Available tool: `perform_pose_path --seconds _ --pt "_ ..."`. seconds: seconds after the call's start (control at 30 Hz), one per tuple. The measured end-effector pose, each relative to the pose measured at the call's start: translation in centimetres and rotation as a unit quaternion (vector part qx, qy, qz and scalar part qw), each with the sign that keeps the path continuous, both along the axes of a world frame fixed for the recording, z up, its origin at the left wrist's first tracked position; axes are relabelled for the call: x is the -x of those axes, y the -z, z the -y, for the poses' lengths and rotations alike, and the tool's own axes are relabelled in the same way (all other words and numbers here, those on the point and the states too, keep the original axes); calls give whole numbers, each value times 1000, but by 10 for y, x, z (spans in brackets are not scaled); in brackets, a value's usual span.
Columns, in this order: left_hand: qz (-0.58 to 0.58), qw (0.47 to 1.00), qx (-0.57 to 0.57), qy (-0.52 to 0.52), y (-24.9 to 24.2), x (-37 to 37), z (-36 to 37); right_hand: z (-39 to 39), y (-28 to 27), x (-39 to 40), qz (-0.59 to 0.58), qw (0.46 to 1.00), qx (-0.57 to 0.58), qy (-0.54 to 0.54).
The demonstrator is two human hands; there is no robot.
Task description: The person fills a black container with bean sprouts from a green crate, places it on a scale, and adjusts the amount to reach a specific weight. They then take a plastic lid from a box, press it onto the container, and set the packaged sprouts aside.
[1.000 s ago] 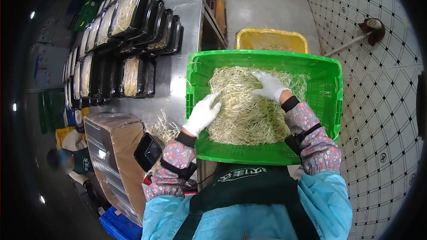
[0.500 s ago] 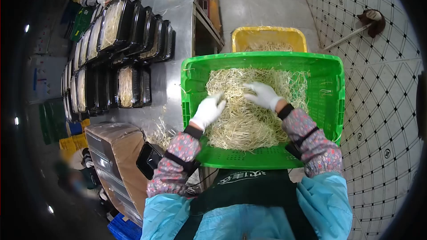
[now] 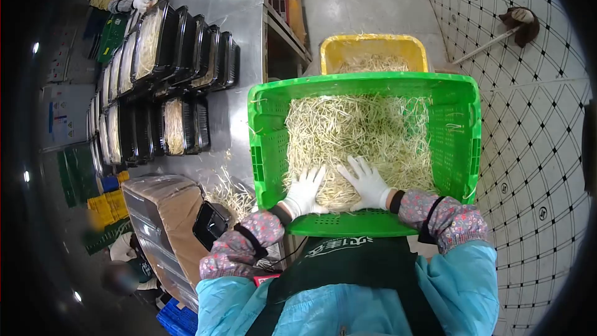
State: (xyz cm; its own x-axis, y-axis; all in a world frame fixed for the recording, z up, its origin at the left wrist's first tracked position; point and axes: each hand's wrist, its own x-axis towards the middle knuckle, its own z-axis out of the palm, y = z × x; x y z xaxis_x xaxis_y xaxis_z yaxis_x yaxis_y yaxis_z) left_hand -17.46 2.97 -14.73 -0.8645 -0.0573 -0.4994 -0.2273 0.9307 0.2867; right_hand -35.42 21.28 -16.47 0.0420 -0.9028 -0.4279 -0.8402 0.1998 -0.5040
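Left of the fingers and well apart, a steel table [image 3: 233,18]. Directly under them, the green crate [image 3: 367,226]. Left of the crate, a film-wrapped carton [image 3: 174,211]. Beneath the fingers and on past their tips, pale sprouts [image 3: 360,130] cover most of the crate floor, sparser toward its far right corner. Beyond the fingertips, outside the far wall, a yellow tub [image 3: 329,56] with more strands. Far left, black trays with pale contents [image 3: 149,43]; nearer the left fingers, a loose black tray [image 3: 210,225] against the carton.

Left hand [image 3: 304,191] and right hand [image 3: 365,185]: gloved, backs up, fingers spread, lying on the sprouts by the near wall. I see no clump held; whether strands are pinched below, I cannot tell.

Step, my reading: gathering or levelling the sprouts along the near edge. The next move would call for curling both sets of fingers under evenly, light pressure, lest strands snap.

Hard to make out: palms hidden; the near wall's inner foot is masked by the hands; the yellow tub's near side is blocked by the crate. A co-worker's gloved hand [image 3: 142,5], far left, is too small to read.
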Motion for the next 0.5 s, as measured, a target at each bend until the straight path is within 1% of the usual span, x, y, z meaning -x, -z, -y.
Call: perform_pose_path --seconds 0.07,0.1,0.13,0.17,0.2,0.27,0.33,0.37,0.4,0.47,0.5 --pt "67 998 -3 -20 21 23 15 21 21 15 -13 1000 15 0" --pt "48 994 -62 -79 28 32 26 33 36 29 82 995 42 39" --pt "29 983 -120 -138 33 39 40 42 47 41 176 979 68 77" --pt "-25 982 -130 -133 32 44 53 49 55 54 180 978 65 78" --pt "34 967 -169 -189 29 53 63 57 58 69 191 977 43 80" --pt "19 974 -163 -159 14 38 52 51 55 68 201 976 24 84" --pt "-35 990 -99 -92 21 12 31 30 12 38 26 1000 7 9" --pt "62 993 -46 -89 10 13 16 23 -7 26 -5 1000 -21 3" --pt "84 993 -11 -80 7 11 4 17 -4 15 -5 1000 -20 2" --pt "91 991 56 -83 12 16 -8 10 6 4 -33 999 -16 -10" --pt "90 991 57 -82 19 18 -5 16 4 7 -63 998 7 9"
